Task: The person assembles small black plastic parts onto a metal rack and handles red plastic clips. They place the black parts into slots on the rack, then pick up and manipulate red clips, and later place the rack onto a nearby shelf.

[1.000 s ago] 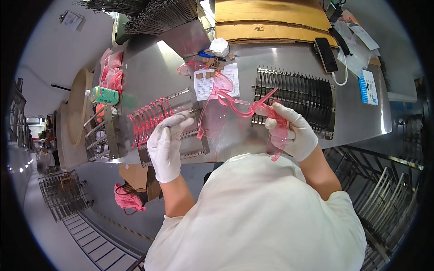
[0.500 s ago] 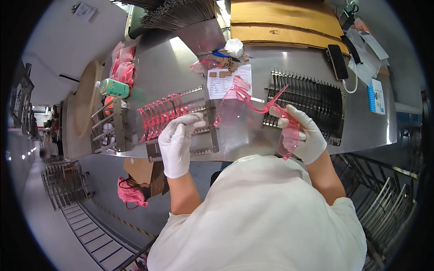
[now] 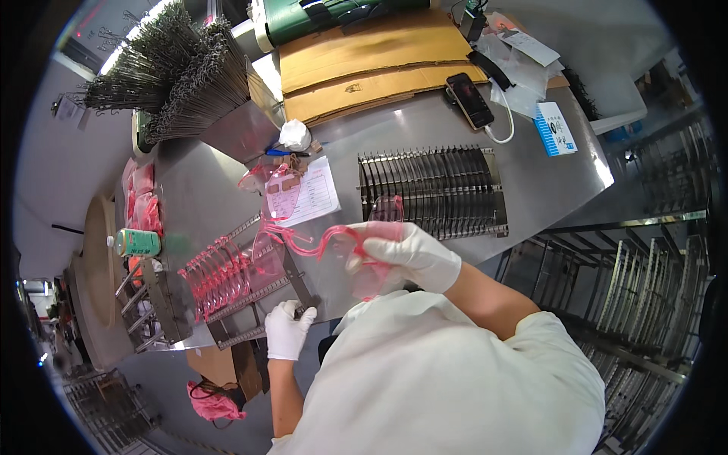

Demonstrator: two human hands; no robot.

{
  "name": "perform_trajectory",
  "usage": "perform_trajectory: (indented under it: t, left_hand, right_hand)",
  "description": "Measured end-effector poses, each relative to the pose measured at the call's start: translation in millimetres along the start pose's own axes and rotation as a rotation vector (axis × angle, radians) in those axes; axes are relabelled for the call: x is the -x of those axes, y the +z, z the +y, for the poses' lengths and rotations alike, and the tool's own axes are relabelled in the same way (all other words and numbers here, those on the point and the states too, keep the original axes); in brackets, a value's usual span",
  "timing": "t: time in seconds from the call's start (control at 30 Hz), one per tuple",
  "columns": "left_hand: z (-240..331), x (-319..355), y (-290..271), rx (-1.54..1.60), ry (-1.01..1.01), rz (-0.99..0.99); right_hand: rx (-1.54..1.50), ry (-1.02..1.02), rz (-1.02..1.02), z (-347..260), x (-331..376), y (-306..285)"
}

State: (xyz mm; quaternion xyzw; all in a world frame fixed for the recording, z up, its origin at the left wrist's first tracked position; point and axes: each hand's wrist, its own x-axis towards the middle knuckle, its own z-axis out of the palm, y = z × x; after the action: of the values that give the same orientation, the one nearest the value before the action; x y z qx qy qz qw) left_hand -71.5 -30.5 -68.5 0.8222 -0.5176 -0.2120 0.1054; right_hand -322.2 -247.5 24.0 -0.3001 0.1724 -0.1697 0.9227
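Stainless steel fills the scene, a long worktable [image 3: 425, 144] with cardboard sheets [image 3: 364, 61] stacked at its far edge and a dark phone [image 3: 470, 100] lying beside a white cable. Right in the middle stands an empty slotted metal rack [image 3: 440, 189], and to its left lies a white paper sheet [image 3: 315, 193]. Further left, a second slotted rack [image 3: 243, 299] carries a row of pink frames [image 3: 220, 273], standing on edge side by side in their slots. A green can [image 3: 136, 243] lies on its side near the table's left end, and bundles of wire hooks [image 3: 167, 72] fan out at the back left.

Now the hands, both in white gloves. The right hand [image 3: 406, 254] is up over the near edge of the table, fingers curled and closed around a pink transparent frame [image 3: 311, 243]; its curved arm sticks out to the left, towards the loaded rack, held clear of the tabletop. The left hand [image 3: 287, 330] sits lower, at the near corner of the loaded rack, fingers bent and resting against the rack's metal rail; whether it grips the rail or only touches it, I cannot tell.
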Motion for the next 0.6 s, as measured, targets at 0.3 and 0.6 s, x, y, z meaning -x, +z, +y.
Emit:
perform_trajectory:
  t: [0.3, 0.6]
  left_hand:
    - [-2, 0, 21, 0.116, 0.151, 0.168]
    - [9, 21, -56, 1.148, -0.016, 0.109]
  right_hand:
    - [0.985, -0.519, -0.06, 11, -24, 20]
    - [1.529, -0.907, -0.302, 17, -48, 53]
